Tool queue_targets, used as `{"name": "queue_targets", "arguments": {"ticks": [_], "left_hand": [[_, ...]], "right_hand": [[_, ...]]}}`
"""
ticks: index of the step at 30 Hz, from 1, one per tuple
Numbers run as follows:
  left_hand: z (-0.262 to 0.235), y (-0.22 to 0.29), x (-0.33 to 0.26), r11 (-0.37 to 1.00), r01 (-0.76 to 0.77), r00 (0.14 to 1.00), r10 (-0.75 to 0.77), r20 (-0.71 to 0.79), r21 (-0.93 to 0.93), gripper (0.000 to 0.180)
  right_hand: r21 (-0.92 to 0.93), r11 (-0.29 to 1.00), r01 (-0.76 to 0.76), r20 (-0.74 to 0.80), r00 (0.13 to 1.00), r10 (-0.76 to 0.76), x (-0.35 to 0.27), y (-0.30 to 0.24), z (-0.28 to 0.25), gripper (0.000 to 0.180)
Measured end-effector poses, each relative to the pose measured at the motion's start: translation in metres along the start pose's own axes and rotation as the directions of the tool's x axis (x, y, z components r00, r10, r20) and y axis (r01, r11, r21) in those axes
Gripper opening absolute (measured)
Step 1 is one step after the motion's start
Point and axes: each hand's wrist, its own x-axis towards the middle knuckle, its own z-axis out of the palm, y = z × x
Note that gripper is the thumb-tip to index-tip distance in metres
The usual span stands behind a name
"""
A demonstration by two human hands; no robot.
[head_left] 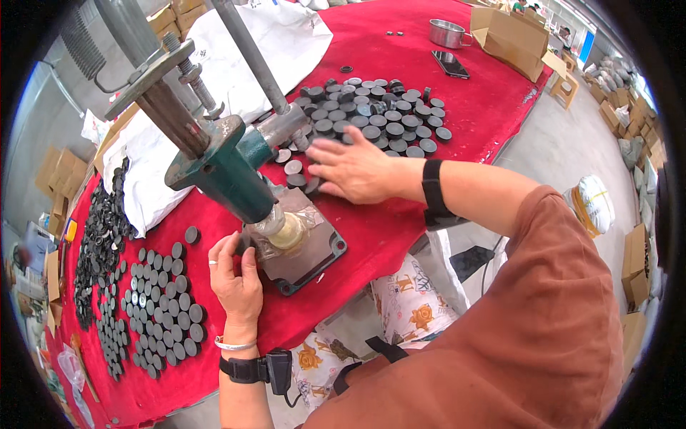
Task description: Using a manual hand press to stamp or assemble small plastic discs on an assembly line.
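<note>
A green hand press (232,179) with a long metal lever (250,53) stands on the red-covered table. Its pale, film-wrapped ram end (287,232) sits low over the steel base plate (304,261). At the plate's left edge, my left hand (239,282) pinches a dark round disc (244,244) between thumb and fingers, partly hidden by them. Stretched out to the right of the press, my right hand (357,170) has its fingers apart and slightly blurred. It lies at the near edge of a heap of dark round discs (379,118), close to a few loose ones.
Many dark discs (168,311) lie left of my left hand, with a heap of small black parts (103,239) beyond. White sacking (264,43) lies behind the press. A phone (450,64), a metal cup (448,33) and a cardboard box (509,43) stand far right.
</note>
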Motion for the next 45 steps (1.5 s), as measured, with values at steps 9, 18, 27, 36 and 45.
{"name": "queue_targets", "arguments": {"ticks": [9, 18, 27, 36, 45], "left_hand": [[-0.003, 0.013, -0.01, 0.998, -0.03, 0.989, 0.022, -0.144, -0.057, 0.038], [0.002, 0.032, -0.012, 0.793, -0.592, 0.793, 0.605, 0.072, -0.144, 0.058], [-0.002, 0.03, -0.005, 0.919, -0.386, 0.914, 0.393, -0.101, 0.084, 0.03], [-0.103, -0.025, -0.027, 0.735, 0.028, 1.0, -0.016, -0.024, 0.677, 0.064], [-0.146, -0.074, -0.045, 0.534, 0.212, 0.794, -0.583, 0.174, 0.819, 0.068]], "right_hand": [[0.222, 0.838, -0.499, -0.201, 0.818, 0.54, 0.012, -0.014, -0.073, 0.027], [0.881, -0.1, -0.462, 0.471, 0.84, 0.269, -0.017, -0.132, -0.087, 0.026], [0.742, 0.135, -0.656, 0.425, 0.618, 0.661, -0.023, 0.019, -0.049, 0.031], [0.448, 0.702, -0.554, -0.259, 0.671, 0.695, -0.024, 0.01, -0.056, 0.028], [0.451, 0.775, -0.442, -0.18, 0.806, 0.564, -0.064, -0.078, -0.041, 0.009]]}}
